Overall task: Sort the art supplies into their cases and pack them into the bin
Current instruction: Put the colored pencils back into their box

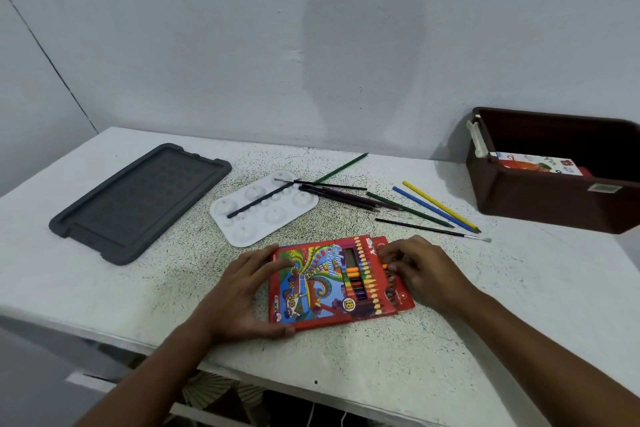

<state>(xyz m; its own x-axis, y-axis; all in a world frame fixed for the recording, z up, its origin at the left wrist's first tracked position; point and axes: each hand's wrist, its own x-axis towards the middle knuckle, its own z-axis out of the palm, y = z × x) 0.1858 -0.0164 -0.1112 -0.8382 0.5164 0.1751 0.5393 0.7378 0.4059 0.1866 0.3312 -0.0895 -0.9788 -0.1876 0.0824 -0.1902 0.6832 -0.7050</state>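
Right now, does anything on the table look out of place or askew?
Yes. Loose pencils and a paintbrush lie scattered at crossing angles, uncased, between the palette and the brown bin. Another thin brush lies across the palette's wells. The pencil box itself sits skewed to the table edge.

White speckled table (104,281) fills lower frame; pale blue-grey wall (207,28) above, darker damp-looking patch (363,45) upper centre.
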